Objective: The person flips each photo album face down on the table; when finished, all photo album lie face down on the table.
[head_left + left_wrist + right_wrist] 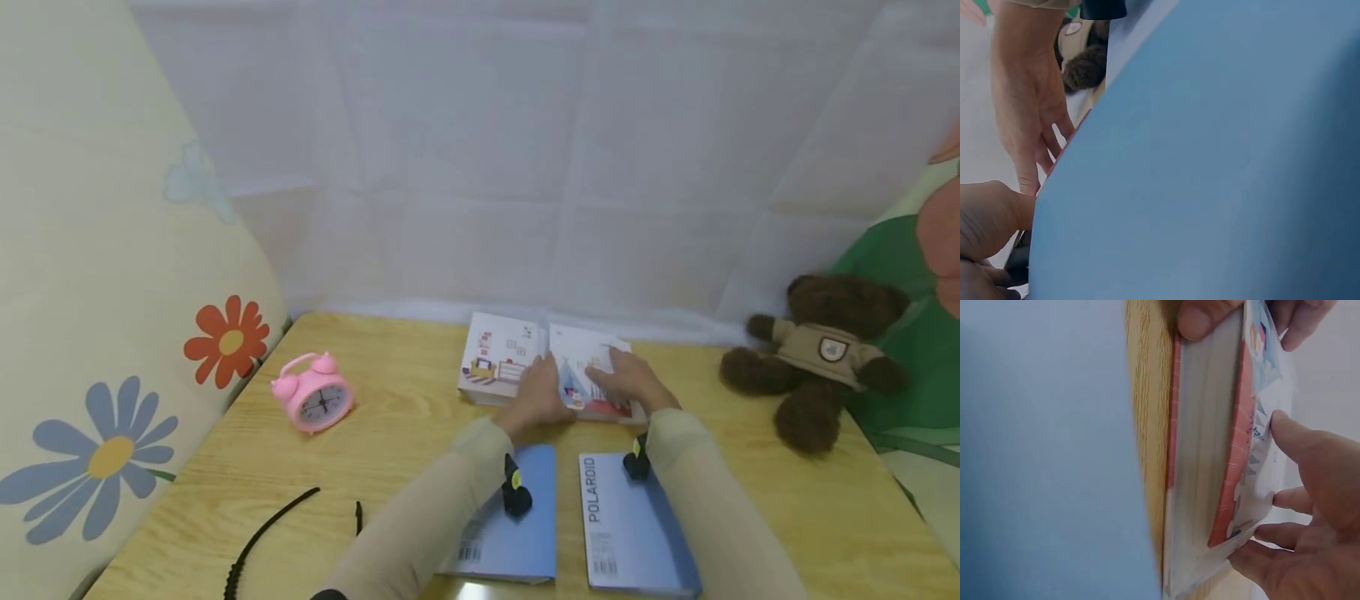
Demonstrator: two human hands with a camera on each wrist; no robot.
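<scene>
Two thick books with illustrated white covers lie side by side at the back of the table: a left book (480, 346) and a right book (581, 342). Pages and red cover edges of the right book show in the right wrist view. My left hand (538, 396) grips its near left corner, thumb low on the page side and fingers over the cover. On the right, my right hand (633, 379) holds the same book, thumb on the cover and fingers at the far side. A blue book (525, 533) and another blue book (622, 525), marked POLAROID, lie under my forearms.
A pink alarm clock (322, 400) stands on the left of the wooden table (397, 358). Thin black curved strips (258, 533) lie at the front left. A brown teddy bear (825, 358) sits at the right edge. White cloth (487, 167) hangs behind.
</scene>
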